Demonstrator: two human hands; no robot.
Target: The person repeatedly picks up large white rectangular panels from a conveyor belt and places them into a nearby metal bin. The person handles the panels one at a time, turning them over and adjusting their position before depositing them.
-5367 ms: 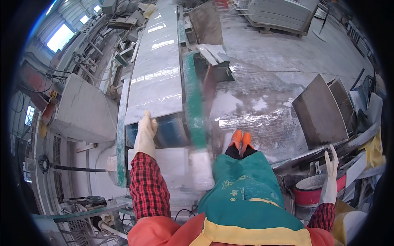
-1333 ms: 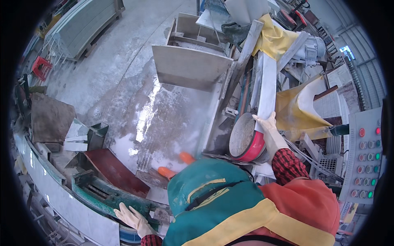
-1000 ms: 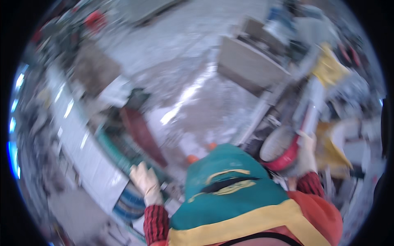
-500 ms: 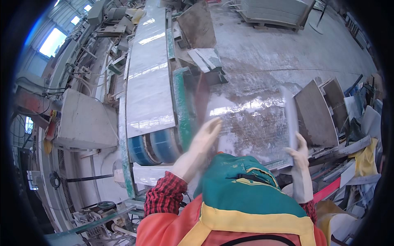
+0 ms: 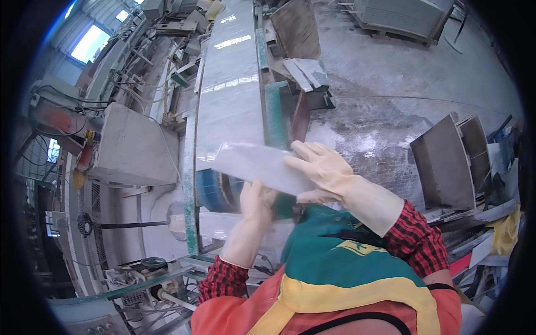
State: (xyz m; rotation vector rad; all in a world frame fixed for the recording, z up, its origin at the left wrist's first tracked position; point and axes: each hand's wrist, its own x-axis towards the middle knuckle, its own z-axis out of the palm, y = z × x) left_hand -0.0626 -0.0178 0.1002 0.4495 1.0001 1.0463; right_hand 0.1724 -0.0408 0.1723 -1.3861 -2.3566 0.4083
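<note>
A flat white slab piece [image 5: 259, 164], slightly blurred, is held tilted in front of me over the near end of the conveyor. My right hand [image 5: 324, 170], in a cream rubber glove, grips its right end with the fingers over the top and the thumb by the lower edge. At the near edge, my left hand [image 5: 256, 202], gloved likewise, holds the piece from below; its fingertips are partly hidden. Beneath the slab shows a blue roller [image 5: 209, 190], and beyond it lies the shiny white conveyor surface [image 5: 231, 109].
A green frame rail [image 5: 276, 111] borders the conveyor's right side. Dark-faced boards [image 5: 445, 164] lean at the right, near a heap of offcuts [image 5: 497, 223]. A bulky pale block [image 5: 134, 146] stands at left. Stacked slabs [image 5: 399, 19] sit on a pallet at the back. The floor [image 5: 379, 139] looks wet.
My right hand has swung left from the leaning boards, bringing the slab piece over to the conveyor's end. My left hand, bare of any load before, now holds the piece's near edge.
</note>
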